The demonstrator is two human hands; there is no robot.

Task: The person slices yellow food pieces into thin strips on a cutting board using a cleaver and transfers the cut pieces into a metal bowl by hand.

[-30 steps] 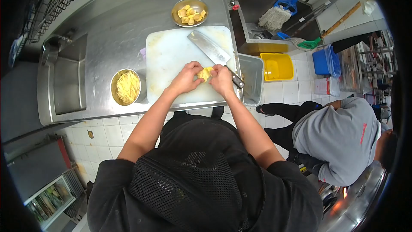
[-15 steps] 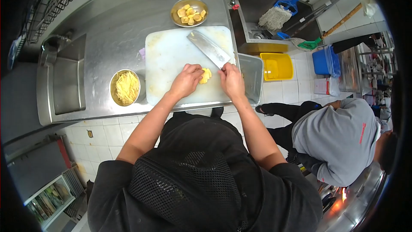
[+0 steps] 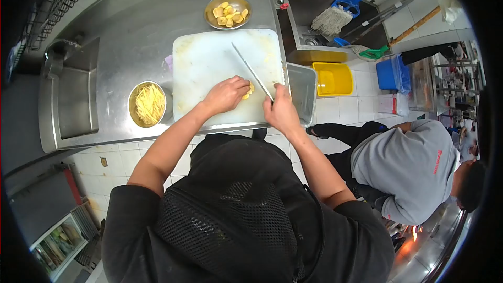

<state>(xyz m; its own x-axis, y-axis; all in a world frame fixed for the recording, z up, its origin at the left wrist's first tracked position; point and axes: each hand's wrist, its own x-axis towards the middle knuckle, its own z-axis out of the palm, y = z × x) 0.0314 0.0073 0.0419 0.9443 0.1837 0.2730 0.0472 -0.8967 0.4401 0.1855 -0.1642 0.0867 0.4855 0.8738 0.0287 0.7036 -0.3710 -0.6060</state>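
Note:
My left hand (image 3: 226, 94) presses with curled fingers on a small pile of yellow slices (image 3: 249, 91) that look like ginger. They lie on a white cutting board (image 3: 201, 57), partly hidden by the fingertips. In my right hand (image 3: 283, 111) is a cleaver (image 3: 251, 69), its blade seen edge-on and pointing away, just right of the slices. Left of the board, a round metal container (image 3: 131, 100) holds thin yellow shreds (image 3: 150, 105). Behind the board, peeled yellow chunks (image 3: 228, 17) sit in a shallow metal bowl (image 3: 210, 19).
A grey plastic bin (image 3: 308, 86) stands against the board's right side, with a yellow tub (image 3: 335, 79) beyond. One sink (image 3: 78, 94) lies left; mops (image 3: 332, 21) rest in another at right. A person in a grey shirt (image 3: 406, 170) bends near a flame behind me.
The cleaver has turned from lying with its broad face up to standing on edge, and it has come closer to the slices. My left fingers now cover more of them.

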